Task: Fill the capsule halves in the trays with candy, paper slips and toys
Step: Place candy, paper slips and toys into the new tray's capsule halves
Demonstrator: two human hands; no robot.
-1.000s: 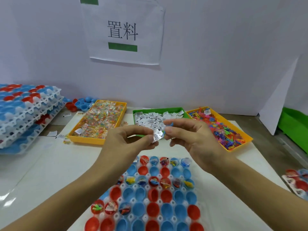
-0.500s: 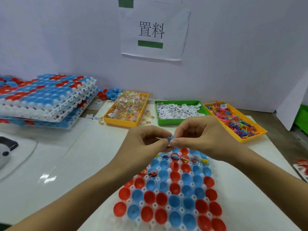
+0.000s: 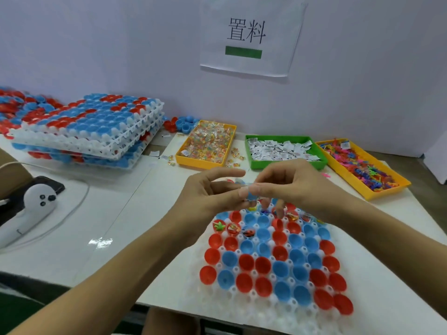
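Pinching a small blue piece, perhaps with a paper slip against it, between both hands at frame centre, just above the far end of the white tray. Left hand: thumb and fingers curled, tips closed on the piece. Right hand: thumb and forefinger closed on the same piece, lower fingers hanging loosely toward the tray. Exact make of the piece too blurred to tell.

Tray in lower centre, holding red and blue capsule halves in rows, open side up; a few at the far end holding small coloured items, the near rows showing bare insides.

Behind the hands, in a row along the wall: yellow bin of wrapped candy, left of centre; green bin of white paper slips, centre; orange bin of bright plastic toys, right. Several candies loose on the table between the yellow and green bins.

Upper left: stack of white trays loaded with red and blue halves. Loose halves just beside the stack's right end, against the wall.

Far left: white handheld device with a cable, lying on the table.

Top centre: paper sign with printed characters and a green bar, fixed to the wall.
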